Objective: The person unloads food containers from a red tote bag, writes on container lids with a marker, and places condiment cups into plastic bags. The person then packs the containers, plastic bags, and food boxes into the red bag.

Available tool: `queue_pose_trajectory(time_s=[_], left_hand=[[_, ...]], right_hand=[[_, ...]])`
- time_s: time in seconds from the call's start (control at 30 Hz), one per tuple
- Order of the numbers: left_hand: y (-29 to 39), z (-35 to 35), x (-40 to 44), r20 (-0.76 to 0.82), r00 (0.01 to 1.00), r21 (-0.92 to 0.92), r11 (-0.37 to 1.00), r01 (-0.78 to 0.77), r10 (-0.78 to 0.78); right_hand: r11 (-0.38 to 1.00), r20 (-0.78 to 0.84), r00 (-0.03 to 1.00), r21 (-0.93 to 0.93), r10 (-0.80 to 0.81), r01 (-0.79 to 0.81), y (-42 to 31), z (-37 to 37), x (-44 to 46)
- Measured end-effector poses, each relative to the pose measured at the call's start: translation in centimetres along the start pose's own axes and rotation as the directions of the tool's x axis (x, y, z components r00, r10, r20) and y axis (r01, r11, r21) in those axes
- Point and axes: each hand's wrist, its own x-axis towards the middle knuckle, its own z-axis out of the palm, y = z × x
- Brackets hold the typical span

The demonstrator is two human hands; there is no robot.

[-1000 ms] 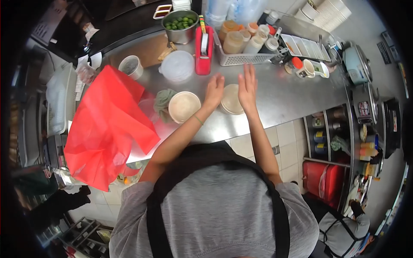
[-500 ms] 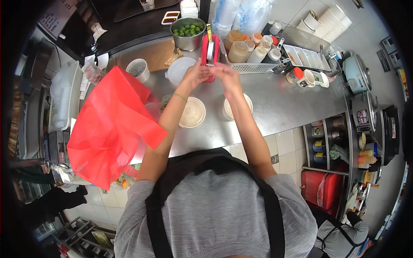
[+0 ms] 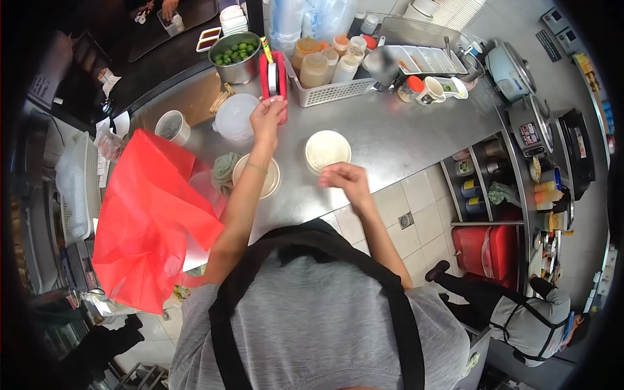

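My left hand (image 3: 268, 118) is at the near end of a red tape dispenser (image 3: 265, 73), its fingers curled over that end. A roll of tape sits in the dispenser. My right hand (image 3: 350, 183) is closed in a pinch at the near rim of a round tub with a pale lid (image 3: 327, 148). What its fingertips hold is too small to make out. Under my left forearm stands a second lidded tub (image 3: 270, 180), partly covered by the arm. A greyish cloth (image 3: 225, 170) lies beside it. A translucent round lid (image 3: 235, 117) lies left of my left hand.
A large red bag (image 3: 153, 221) stands at the left of the steel counter (image 3: 403, 136). Behind are a pot of green limes (image 3: 234, 55) and a basket of sauce bottles (image 3: 335, 91). A co-worker (image 3: 530, 318) is on the floor side at right; another person's hand (image 3: 170, 9) shows at the top.
My right hand has moved away from the dispenser, back toward me to the tub. My left hand stays by the dispenser, its fingers now curled. The view has shifted, and more of the co-worker shows.
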Motion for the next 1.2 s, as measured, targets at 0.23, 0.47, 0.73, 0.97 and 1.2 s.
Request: queue_pose_trajectory(time_s=[0.23,0.47,0.73,0.97,1.2], left_hand=[[-8.6,1.5,-2.2,-0.107,0.989,0.203,0.976,-0.075,0.098],[-9.6,0.3,-2.1,-0.183,0.956,0.472,0.832,0.291,-0.23],[-9.7,0.9,-5.7,0.084,0.948,0.376,0.891,0.255,-0.307],[7.4,-2.0,-14.3,0.435,0.9,0.503,0.832,-0.234,-0.011],[29.9,-20.5,-28.4,-0.056,0.997,0.928,-0.37,0.035,-0.046]], right_hand=[[0.981,-0.106,0.993,-0.185,0.042,-0.061,1.4,-7.9,0.5],[0.965,-0.032,0.977,-0.158,0.209,-0.211,5.0,-8.4,4.1],[0.933,-0.272,0.961,0.328,-0.055,0.147,10.1,-1.5,4.7],[0.926,-0.502,0.787,-0.303,-0.358,0.227,3.8,-1.3,7.2],[0.669,0.447,0.635,-0.105,-0.629,0.736,-11.7,20.5,2.8]])
